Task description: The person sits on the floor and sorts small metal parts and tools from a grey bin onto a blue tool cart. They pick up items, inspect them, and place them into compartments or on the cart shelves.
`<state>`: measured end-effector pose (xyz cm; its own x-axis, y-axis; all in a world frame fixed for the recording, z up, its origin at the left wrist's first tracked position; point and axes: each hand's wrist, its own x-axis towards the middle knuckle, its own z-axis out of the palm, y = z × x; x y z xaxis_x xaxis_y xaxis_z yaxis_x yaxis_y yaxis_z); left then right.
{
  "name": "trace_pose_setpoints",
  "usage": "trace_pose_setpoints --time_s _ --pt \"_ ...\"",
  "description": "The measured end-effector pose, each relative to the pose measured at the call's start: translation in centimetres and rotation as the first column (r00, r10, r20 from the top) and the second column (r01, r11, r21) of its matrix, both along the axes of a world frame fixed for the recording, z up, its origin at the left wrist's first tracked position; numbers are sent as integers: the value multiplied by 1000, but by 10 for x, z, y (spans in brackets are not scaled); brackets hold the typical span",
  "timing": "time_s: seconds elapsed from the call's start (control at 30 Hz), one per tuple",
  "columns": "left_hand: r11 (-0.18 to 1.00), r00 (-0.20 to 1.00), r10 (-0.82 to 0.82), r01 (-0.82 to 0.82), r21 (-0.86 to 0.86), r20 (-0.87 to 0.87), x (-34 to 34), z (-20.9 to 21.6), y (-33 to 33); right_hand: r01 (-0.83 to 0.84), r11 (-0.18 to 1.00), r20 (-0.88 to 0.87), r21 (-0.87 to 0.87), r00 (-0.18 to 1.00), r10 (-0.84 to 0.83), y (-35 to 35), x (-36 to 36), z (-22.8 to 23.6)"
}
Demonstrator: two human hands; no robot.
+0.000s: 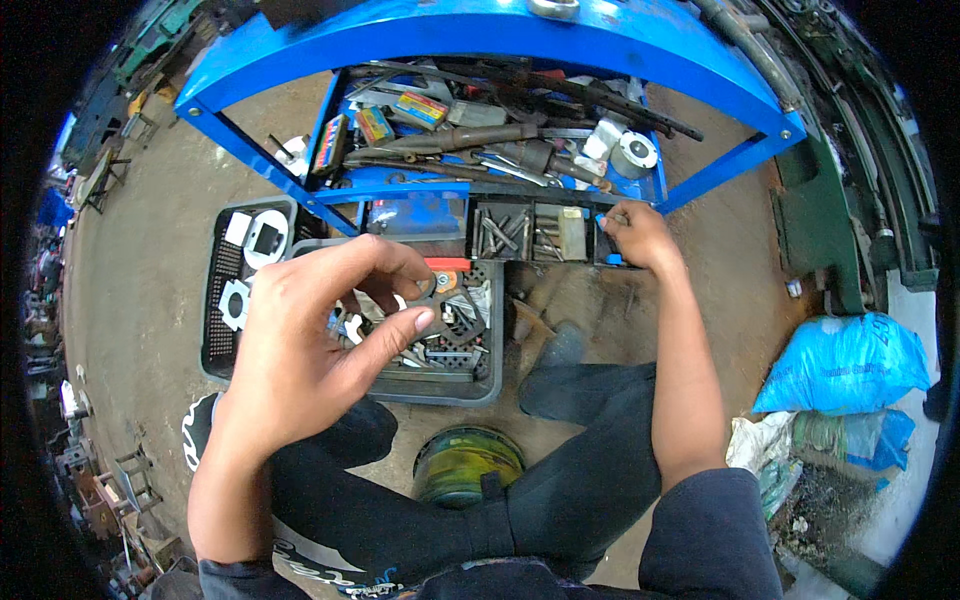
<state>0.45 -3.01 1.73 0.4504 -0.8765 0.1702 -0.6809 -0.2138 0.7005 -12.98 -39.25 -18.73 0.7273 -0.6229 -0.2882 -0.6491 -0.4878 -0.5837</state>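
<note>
My left hand (pixel 320 325) is raised over a black crate (pixel 488 385) of metal parts. Its thumb and forefinger curve toward each other around a small, dark, round piece, too small to name. Further right, my right hand (pixel 640 235) reaches into the end compartment of a row of dark bins (pixel 520 262). The fingers of that hand are bent inward beside small blue pieces (pixel 614 259), and whatever they grip is hidden. Neighbouring bins contain short metal rods or bits (pixel 503 230) and a clear case (pixel 571 232).
Behind the bins, a blue metal stand (pixel 480 35) carries a shelf crowded with tools, small boxes (pixel 420 108) and a round grey-white part (pixel 634 154). Another black crate (pixel 215 350) is at left. A round container (pixel 468 465) stands between my legs; blue bags (pixel 845 365) lie right.
</note>
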Motion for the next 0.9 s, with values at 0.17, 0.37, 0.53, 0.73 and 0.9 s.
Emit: trace_pose_setpoints --time_s 0.17,0.37,0.53,0.73,0.9 --pt "1000 998 22 -21 13 -58 -5 5 -10 187 976 95 109 976 -197 -44 -39 -5" --pt "999 995 -38 38 -2 -90 -9 -2 -18 84 994 -39 -67 995 -87 -36 -47 -23" --pt "996 995 19 -11 88 -100 -9 -3 -20 46 984 -3 -172 999 -47 -11 -37 -18" --pt "996 997 -2 8 93 -72 -7 -8 -17 -73 977 -74 -202 996 59 27 -9 -16" --pt "997 997 3 3 82 -73 -6 -11 -14 -51 939 -213 -341 977 -25 59 15 -13"
